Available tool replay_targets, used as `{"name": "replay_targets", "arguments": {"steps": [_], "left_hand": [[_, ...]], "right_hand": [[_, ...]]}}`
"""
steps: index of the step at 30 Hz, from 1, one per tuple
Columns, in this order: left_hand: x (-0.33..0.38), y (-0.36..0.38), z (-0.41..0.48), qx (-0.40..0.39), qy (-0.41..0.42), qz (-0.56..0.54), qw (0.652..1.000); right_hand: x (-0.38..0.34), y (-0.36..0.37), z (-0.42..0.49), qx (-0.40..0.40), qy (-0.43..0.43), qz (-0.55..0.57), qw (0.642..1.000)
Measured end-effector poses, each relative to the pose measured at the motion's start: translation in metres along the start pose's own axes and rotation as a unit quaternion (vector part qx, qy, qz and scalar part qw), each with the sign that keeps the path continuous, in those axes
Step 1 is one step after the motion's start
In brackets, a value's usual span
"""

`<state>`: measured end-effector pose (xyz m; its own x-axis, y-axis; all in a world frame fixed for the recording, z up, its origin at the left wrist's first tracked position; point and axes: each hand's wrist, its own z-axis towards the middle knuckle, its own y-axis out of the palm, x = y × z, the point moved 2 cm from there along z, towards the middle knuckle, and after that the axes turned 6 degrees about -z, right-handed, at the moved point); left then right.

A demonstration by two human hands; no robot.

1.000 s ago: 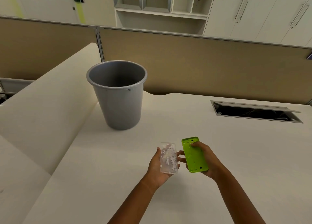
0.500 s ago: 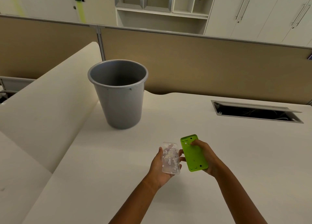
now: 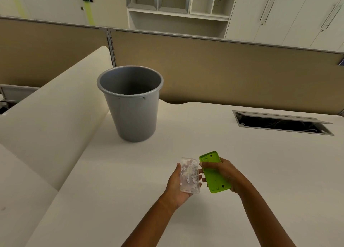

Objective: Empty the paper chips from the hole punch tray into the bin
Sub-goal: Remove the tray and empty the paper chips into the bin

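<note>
Hands are held just above the near part of the bench (image 3: 260,172), side by side and almost touching. The left hand (image 3: 176,185) cups a clear plastic tray (image 3: 189,175) from below — thumb along its left edge, fingertips showing at its right edge — so its grip is closed on the tray. White paper chips (image 3: 191,178) lie scattered inside the tray, which is held roughly level with its open side up. The right hand (image 3: 226,174) has its grip closed around a green hole punch (image 3: 214,174), underside turned up, thumb across its upper half; the punch sits just beside the tray, and whether the two touch cannot be told.

Farther back and to the left, a grey bin (image 3: 130,105) stands upright on the bench, well apart from both hands, its mouth open. To the right at about the same depth, a cable hatch (image 3: 281,123) in the bench top stands open. Behind the bench runs a tan partition (image 3: 223,68) — beyond it, white cabinets (image 3: 279,14) and open shelves.
</note>
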<state>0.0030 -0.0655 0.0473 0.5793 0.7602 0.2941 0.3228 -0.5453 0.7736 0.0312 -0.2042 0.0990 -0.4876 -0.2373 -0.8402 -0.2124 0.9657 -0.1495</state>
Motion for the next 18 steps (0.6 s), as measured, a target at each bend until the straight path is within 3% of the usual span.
{"name": "replay_targets", "arguments": {"steps": [8, 18], "left_hand": [[-0.001, 0.004, -0.004, -0.006, -0.008, -0.017, 1.000], [-0.003, 0.004, -0.006, -0.018, -0.008, -0.018, 1.000]], "right_hand": [[-0.005, 0.004, -0.006, -0.005, 0.013, 0.024, 1.000], [-0.014, 0.012, -0.011, -0.003, -0.056, -0.127, 0.990]]}}
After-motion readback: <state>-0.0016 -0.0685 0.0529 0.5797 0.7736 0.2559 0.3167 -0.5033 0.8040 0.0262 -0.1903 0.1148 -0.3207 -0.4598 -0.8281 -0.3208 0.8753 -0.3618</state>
